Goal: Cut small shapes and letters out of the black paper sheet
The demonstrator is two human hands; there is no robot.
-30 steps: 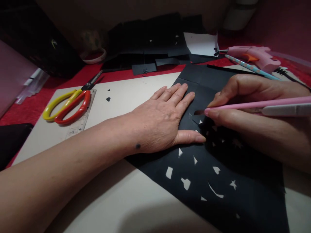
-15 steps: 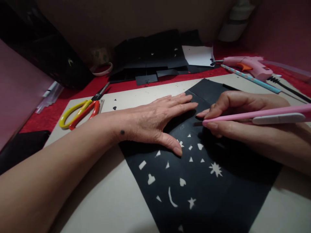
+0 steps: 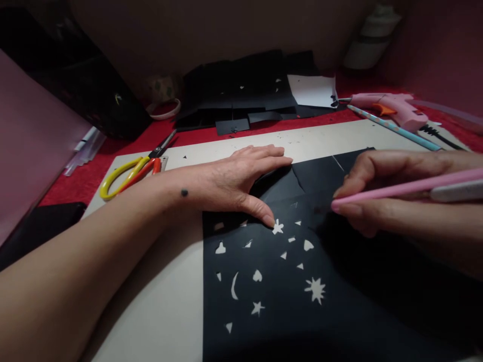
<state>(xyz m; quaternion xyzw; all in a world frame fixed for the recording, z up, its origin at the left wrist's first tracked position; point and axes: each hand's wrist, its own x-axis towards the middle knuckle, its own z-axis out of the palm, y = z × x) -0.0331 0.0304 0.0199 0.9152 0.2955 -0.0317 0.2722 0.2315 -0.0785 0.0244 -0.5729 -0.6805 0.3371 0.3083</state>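
Black paper (image 3: 275, 327) lies on a white board, with small cut-out shapes such as stars, hearts, triangles and a crescent showing pale through it. My left hand (image 3: 241, 183) rests on the paper's upper left part, palm down, fingers stretched out and thumb apart. The thumb tip touches the edge of a flower-like cut-out (image 3: 277, 227). In my right hand (image 3: 373, 196) is a pink craft knife (image 3: 396, 188) with a grey slider, pinched near its front end. Its blade is blurred and dark over the paper, so I cannot tell whether it touches.
Yellow-and-orange scissors (image 3: 132, 173) lie beyond my left forearm. Black paper scraps (image 3: 234, 95) are piled at the back, near a roll of tape (image 3: 164, 108). At the right are a pink glue gun (image 3: 396, 108), a blue pencil (image 3: 392, 127) and a white bottle (image 3: 372, 37). The white board (image 3: 151, 301) covers red cloth.
The black paper has turned clockwise under my left hand, so its left edge now runs nearly straight toward me. My right hand with the craft knife has shifted slightly right and down.
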